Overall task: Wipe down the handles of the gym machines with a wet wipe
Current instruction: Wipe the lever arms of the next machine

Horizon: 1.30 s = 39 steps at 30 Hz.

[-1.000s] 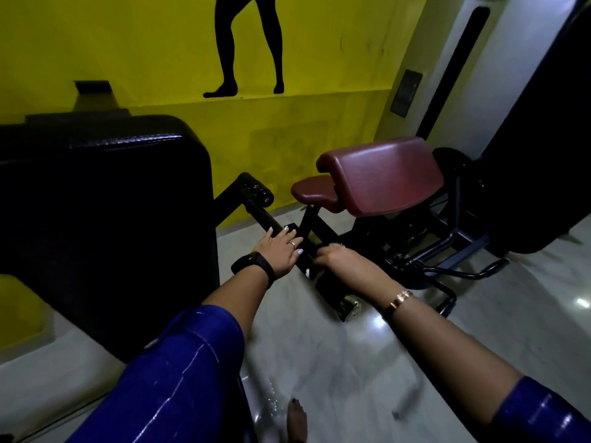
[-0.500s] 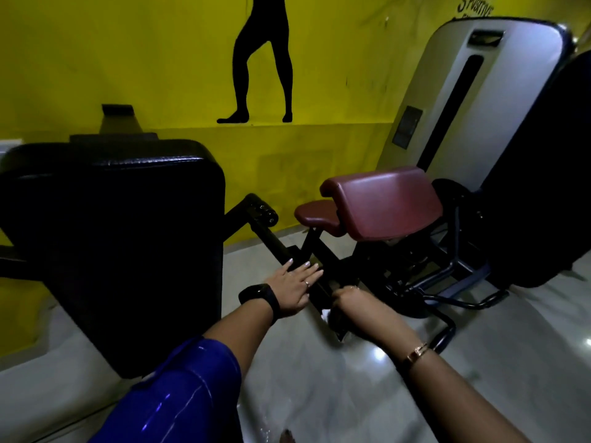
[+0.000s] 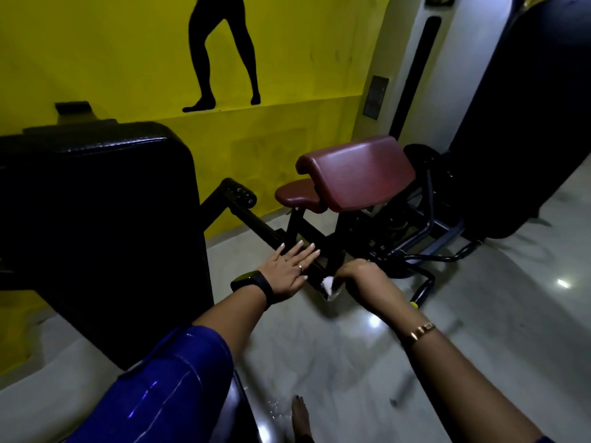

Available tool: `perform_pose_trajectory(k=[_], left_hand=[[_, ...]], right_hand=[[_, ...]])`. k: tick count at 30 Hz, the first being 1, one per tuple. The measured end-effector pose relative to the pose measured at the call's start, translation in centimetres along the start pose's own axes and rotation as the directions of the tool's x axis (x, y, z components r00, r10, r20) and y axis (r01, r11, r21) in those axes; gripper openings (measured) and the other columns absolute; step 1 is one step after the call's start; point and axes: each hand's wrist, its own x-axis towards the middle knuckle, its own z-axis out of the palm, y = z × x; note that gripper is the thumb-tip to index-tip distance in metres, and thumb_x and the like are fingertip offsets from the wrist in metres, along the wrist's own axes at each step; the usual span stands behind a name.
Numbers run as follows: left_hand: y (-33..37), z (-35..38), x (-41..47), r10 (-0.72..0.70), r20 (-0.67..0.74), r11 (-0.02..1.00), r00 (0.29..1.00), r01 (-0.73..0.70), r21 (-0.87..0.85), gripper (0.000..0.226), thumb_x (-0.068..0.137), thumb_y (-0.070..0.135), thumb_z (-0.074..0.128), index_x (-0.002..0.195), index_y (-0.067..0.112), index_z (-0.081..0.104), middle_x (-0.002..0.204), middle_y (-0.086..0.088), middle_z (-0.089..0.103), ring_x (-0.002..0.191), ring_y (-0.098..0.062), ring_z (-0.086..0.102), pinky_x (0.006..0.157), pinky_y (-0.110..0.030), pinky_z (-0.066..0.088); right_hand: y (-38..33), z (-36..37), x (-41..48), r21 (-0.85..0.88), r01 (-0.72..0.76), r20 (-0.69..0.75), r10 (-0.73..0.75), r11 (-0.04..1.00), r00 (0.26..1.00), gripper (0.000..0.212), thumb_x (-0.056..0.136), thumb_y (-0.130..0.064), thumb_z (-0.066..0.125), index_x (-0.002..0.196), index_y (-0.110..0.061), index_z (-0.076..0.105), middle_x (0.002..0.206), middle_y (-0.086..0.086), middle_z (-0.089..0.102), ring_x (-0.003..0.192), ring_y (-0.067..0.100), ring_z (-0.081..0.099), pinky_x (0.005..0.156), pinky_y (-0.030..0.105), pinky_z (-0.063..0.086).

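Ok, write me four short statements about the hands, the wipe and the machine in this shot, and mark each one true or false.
1. The left hand lies flat, fingers straight, on the black bar. True.
2. The right hand grips a white wipe at the bar's near end. True.
3. The pad beyond the bar is blue. False: it is maroon.
4. The black watch sits on the right wrist. False: it is on the left wrist; the right wrist bears a gold bracelet.
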Motion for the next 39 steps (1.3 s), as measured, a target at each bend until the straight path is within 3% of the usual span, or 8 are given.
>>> perform_pose_trajectory(k=[4,9,13,20,25,30,36,39], left_hand=[[1.6,0.2,0.5,0.104,-0.038,0.992,0.994,-0.107,-0.067,0.055,0.106,0.035,0.025,0.155,0.026,0.002,0.163,0.005,-0.004,0.150,-0.014,-0.008,0.119,-0.035,-0.007],[2.5,-0.4,0.8,0.090,-0.045,0.979,0.995,-0.097,-0.182,0.049,0.107,0.031,0.026,0.154,0.020,0.022,0.162,0.001,0.016,0.151,-0.016,-0.001,0.119,-0.032,-0.001],[2.9,0.1,0.5,0.052,-0.105,0.969,0.993,-0.076,-0.236,0.045,0.106,0.029,0.030,0.150,0.018,0.034,0.159,0.001,0.028,0.150,-0.016,0.005,0.119,-0.033,0.003],[2.9,1.0,0.2,0.026,-0.213,0.928,0.977,-0.102,-0.358,0.039,0.105,0.024,0.035,0.140,0.014,0.049,0.151,-0.001,0.041,0.149,-0.018,0.014,0.119,-0.035,0.008],[2.3,1.1,0.2,0.037,-0.186,0.911,0.982,-0.110,-0.397,0.051,0.102,0.035,0.022,0.138,0.014,0.051,0.147,-0.001,0.046,0.149,-0.017,0.016,0.117,-0.033,0.009],[1.3,1.6,0.4,0.127,-0.179,0.948,0.976,-0.172,-0.268,0.071,0.093,0.051,0.006,0.149,0.021,0.038,0.155,0.001,0.035,0.150,-0.017,0.012,0.119,-0.034,0.006],[-1.4,1.1,1.6,0.296,-0.065,0.951,0.953,-0.301,-0.074,0.082,0.077,0.071,-0.026,0.147,0.034,-0.005,0.159,0.011,0.000,0.143,-0.005,-0.009,0.119,-0.034,-0.005],[-1.6,2.1,1.8,0.304,-0.144,0.934,0.942,-0.325,-0.150,0.089,0.084,0.071,-0.016,0.153,0.022,0.011,0.161,0.002,0.015,0.145,-0.011,-0.004,0.120,-0.033,0.000]], right_hand=[[0.5,1.1,-2.1,0.290,-0.215,-0.339,0.310,0.933,0.888,0.048,0.068,0.016,0.053,0.106,-0.005,0.074,0.109,0.014,0.071,0.105,0.026,0.064,0.091,0.014,0.038],[-1.4,6.9,-2.9,0.371,-0.173,-0.356,0.311,0.912,0.881,0.052,0.074,-0.007,0.042,0.120,0.001,0.064,0.121,0.017,0.065,0.112,0.018,0.057,0.099,0.009,0.029],[-3.5,10.6,-3.5,0.520,-0.246,-0.325,0.456,0.818,0.828,0.069,0.088,-0.012,0.054,0.150,-0.006,0.024,0.154,-0.002,0.017,0.140,0.011,0.020,0.111,0.011,0.010],[-8.5,14.0,-2.9,0.764,-0.230,-0.215,0.574,0.603,0.790,0.096,0.084,-0.037,0.054,0.145,-0.024,-0.019,0.161,0.004,-0.006,0.148,0.012,0.004,0.119,0.026,0.015],[-7.2,13.4,-1.4,0.684,-0.202,-0.338,0.550,0.701,0.764,0.084,0.090,-0.026,0.049,0.147,-0.021,-0.012,0.157,0.000,-0.020,0.140,-0.005,-0.023,0.116,0.018,0.002],[-5.9,13.7,-1.5,0.801,-0.255,-0.215,0.658,0.541,0.721,0.084,0.096,-0.020,0.050,0.149,-0.015,-0.015,0.161,0.008,-0.006,0.148,0.015,0.006,0.105,0.005,0.011],[-4.7,13.7,-2.0,0.382,-0.131,-0.465,0.313,0.915,0.828,0.071,0.089,-0.026,0.040,0.152,-0.003,0.015,0.161,0.012,0.004,0.149,0.027,-0.007,0.120,0.027,0.003],[-2.3,11.6,-0.8,0.180,-0.134,-0.498,0.208,0.974,0.842,0.053,0.092,-0.024,0.039,0.140,-0.002,0.046,0.147,0.014,0.042,0.138,0.033,0.032,0.115,0.033,0.023]])
